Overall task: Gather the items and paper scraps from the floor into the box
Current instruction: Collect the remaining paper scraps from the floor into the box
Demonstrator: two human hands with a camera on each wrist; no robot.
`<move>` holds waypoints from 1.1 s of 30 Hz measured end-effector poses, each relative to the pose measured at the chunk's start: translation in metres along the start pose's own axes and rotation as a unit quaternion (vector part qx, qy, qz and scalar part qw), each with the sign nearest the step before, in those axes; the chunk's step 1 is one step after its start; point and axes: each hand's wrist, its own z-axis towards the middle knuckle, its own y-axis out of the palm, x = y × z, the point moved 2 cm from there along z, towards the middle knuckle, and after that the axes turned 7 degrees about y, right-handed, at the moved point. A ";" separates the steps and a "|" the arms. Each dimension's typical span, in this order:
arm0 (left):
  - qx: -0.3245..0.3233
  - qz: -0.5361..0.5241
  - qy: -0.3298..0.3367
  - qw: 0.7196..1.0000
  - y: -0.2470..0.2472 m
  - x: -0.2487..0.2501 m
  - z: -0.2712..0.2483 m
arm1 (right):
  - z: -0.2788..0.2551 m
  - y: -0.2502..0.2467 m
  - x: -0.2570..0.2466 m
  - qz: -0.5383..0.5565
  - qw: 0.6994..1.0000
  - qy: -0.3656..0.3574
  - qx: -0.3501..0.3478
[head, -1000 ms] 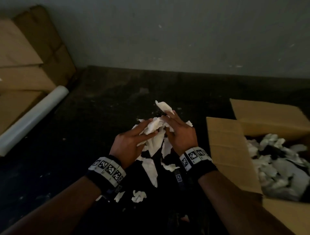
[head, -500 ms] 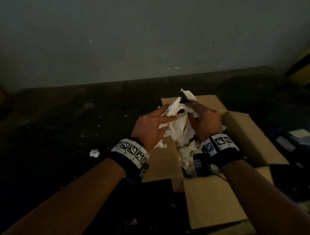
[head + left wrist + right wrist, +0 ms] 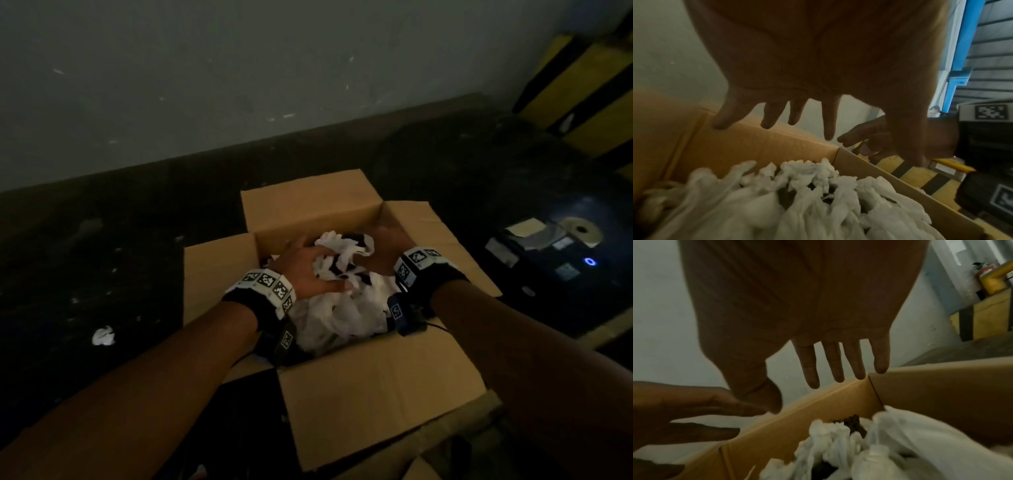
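Note:
An open cardboard box (image 3: pixel 376 383) stands on the dark floor, filled with crumpled white paper scraps (image 3: pixel 342 308). Both my hands are over its opening. My left hand (image 3: pixel 308 270) hovers on the left of the pile and my right hand (image 3: pixel 387 250) on the right. In the left wrist view the left fingers (image 3: pixel 774 116) are straight and spread above the paper (image 3: pixel 797 203), holding nothing. The right wrist view shows the right fingers (image 3: pixel 836 365) equally straight above the paper (image 3: pixel 859 451). One white scrap (image 3: pixel 102 336) lies on the floor left of the box.
A grey wall runs close behind the box. At the right, a black device with a blue light (image 3: pixel 589 262) and a tape roll (image 3: pixel 582 230) sit on the floor. A yellow and black striped object (image 3: pixel 582 85) stands at the far right.
Both hands carried a bundle of paper scraps from the floor rightwards over the box, lowered it and let it go. The fingers now stand spread above the pile.

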 end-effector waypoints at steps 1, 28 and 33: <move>-0.003 0.008 -0.006 1.000 0.001 -0.002 0.006 | 0.000 -0.007 0.003 -0.002 1.000 -0.006 0.002; -0.081 0.055 -0.014 0.995 0.039 -0.006 0.066 | 0.047 0.027 0.016 -0.151 0.972 -0.060 -0.171; 0.019 -0.001 0.020 1.000 -0.019 0.001 0.021 | 0.014 -0.019 -0.030 -0.087 0.989 -0.072 -0.093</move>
